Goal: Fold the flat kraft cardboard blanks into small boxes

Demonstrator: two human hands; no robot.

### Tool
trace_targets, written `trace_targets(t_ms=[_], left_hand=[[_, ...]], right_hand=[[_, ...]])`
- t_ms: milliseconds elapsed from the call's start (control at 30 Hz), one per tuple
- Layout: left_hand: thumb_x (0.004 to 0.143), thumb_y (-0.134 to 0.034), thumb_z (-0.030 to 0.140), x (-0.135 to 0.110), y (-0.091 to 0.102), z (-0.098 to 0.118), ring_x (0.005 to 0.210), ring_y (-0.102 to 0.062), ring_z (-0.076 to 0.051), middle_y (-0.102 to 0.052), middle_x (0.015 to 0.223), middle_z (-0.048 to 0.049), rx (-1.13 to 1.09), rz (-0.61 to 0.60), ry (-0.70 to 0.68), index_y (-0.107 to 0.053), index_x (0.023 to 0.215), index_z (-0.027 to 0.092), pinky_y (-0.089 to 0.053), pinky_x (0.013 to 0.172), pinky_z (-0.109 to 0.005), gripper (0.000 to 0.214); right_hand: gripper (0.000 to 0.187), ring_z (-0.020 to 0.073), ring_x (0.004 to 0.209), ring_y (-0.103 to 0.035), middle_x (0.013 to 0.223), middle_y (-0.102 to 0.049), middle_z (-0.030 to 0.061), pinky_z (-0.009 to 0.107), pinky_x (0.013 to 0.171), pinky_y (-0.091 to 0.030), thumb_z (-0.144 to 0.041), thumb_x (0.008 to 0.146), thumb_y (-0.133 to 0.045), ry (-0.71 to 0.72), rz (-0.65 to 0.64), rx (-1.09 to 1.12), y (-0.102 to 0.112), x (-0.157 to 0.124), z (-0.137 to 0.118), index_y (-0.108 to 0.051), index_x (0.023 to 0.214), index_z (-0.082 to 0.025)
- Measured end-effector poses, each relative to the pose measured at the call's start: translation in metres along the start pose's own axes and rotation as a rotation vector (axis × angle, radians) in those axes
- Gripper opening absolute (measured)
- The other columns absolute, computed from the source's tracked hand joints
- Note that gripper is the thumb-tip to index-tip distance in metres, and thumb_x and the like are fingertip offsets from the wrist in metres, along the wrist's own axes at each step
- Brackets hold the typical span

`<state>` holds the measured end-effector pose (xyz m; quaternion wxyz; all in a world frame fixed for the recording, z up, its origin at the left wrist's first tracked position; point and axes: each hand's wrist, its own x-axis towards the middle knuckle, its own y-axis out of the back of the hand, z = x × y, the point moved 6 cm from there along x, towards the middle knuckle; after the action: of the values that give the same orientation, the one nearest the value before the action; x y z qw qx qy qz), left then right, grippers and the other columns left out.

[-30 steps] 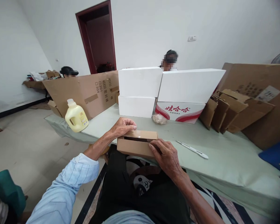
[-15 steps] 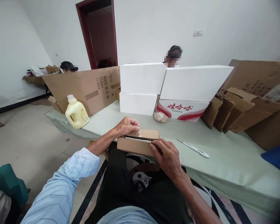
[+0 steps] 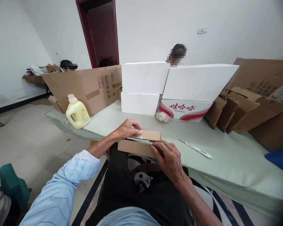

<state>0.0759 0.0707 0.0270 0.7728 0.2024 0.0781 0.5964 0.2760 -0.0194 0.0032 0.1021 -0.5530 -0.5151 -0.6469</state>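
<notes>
A small brown cardboard box (image 3: 136, 148) rests at the near table edge, its long top slot open between two flaps. My right hand (image 3: 167, 157) grips its right end, thumb on the near side and fingers curled over the top. At the far flap, my left hand (image 3: 128, 128) is closed in a pinch, thumb against forefinger. A shiny piece of clear tape (image 3: 139, 135) shows right under those fingertips, on the flap's left part. A white-handled craft knife (image 3: 195, 148) lies to the right of my right hand.
White boxes (image 3: 143, 78) stand stacked at the back of the green-covered table (image 3: 103, 124), with a clear tape roll (image 3: 163, 117) before them. A yellow jug (image 3: 77, 112) stands left; folded cardboard (image 3: 240, 113) leans right. Two people sit behind the boxes.
My left hand has shifted very slightly along the far flap, and the shiny tape now shows closer to its fingertips. My right hand keeps its grip on the box.
</notes>
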Motion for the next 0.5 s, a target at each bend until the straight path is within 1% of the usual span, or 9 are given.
trace_targets(t_ms=[100, 167, 267, 333, 400, 500], left_hand=[[0.069, -0.080, 0.025, -0.002, 0.000, 0.001, 0.065, -0.060, -0.011, -0.070, 0.073, -0.0004, 0.012, 0.002, -0.012, -0.075, 0.080, 0.013, -0.044, 0.058, -0.020, 0.017], [0.070, -0.079, 0.026, -0.004, -0.001, 0.003, 0.066, -0.061, -0.011, -0.071, 0.075, -0.0009, 0.017, 0.002, -0.018, -0.075, 0.082, 0.013, -0.044, 0.059, -0.020, 0.018], [0.069, -0.080, 0.026, -0.005, 0.000, 0.004, 0.068, -0.061, -0.011, -0.072, 0.080, -0.0019, 0.027, 0.012, -0.022, -0.075, 0.084, 0.013, -0.045, 0.060, -0.021, 0.020], [0.070, -0.079, 0.027, -0.007, -0.001, 0.005, 0.068, -0.061, -0.012, -0.072, 0.079, -0.0019, 0.031, 0.010, -0.026, -0.075, 0.084, 0.013, -0.045, 0.060, -0.022, 0.020], [0.072, -0.078, 0.028, -0.009, -0.002, 0.005, 0.067, -0.060, -0.012, -0.071, 0.076, -0.0012, 0.034, 0.001, -0.031, -0.075, 0.085, 0.014, -0.045, 0.060, -0.022, 0.019], [0.075, -0.078, 0.029, -0.011, -0.002, 0.005, 0.067, -0.060, -0.013, -0.070, 0.075, -0.0009, 0.069, -0.007, -0.039, -0.075, 0.088, 0.014, -0.046, 0.062, -0.023, 0.021]], right_hand=[[0.010, 0.0191, 0.080, -0.071, 0.091, -0.077, 0.0033, 0.033, 0.077, -0.047, -0.026, 0.109, -0.058, -0.007, 0.040, -0.009, 0.000, -0.003, 0.001, -0.065, 0.102, -0.022], [0.009, 0.0204, 0.081, -0.072, 0.094, -0.079, 0.0046, 0.034, 0.078, -0.051, -0.029, 0.108, -0.060, -0.024, 0.073, -0.014, 0.000, -0.005, 0.003, -0.065, 0.111, -0.022], [0.026, 0.0235, 0.089, -0.076, 0.101, -0.081, 0.0063, 0.037, 0.082, -0.055, -0.029, 0.107, -0.061, -0.054, 0.080, -0.003, -0.001, -0.008, 0.006, -0.063, 0.132, -0.022], [0.036, 0.0250, 0.092, -0.077, 0.105, -0.082, 0.0072, 0.040, 0.084, -0.058, -0.029, 0.106, -0.061, -0.067, 0.066, 0.002, -0.003, -0.010, 0.009, -0.061, 0.142, -0.024], [0.039, 0.0257, 0.092, -0.078, 0.108, -0.082, 0.0083, 0.040, 0.083, -0.059, -0.030, 0.106, -0.061, -0.072, 0.053, -0.006, -0.004, -0.011, 0.010, -0.062, 0.145, -0.024], [0.036, 0.0259, 0.095, -0.079, 0.109, -0.082, 0.0093, 0.040, 0.082, -0.059, -0.030, 0.106, -0.060, -0.062, 0.046, -0.017, -0.005, -0.012, 0.010, -0.065, 0.142, -0.024]])
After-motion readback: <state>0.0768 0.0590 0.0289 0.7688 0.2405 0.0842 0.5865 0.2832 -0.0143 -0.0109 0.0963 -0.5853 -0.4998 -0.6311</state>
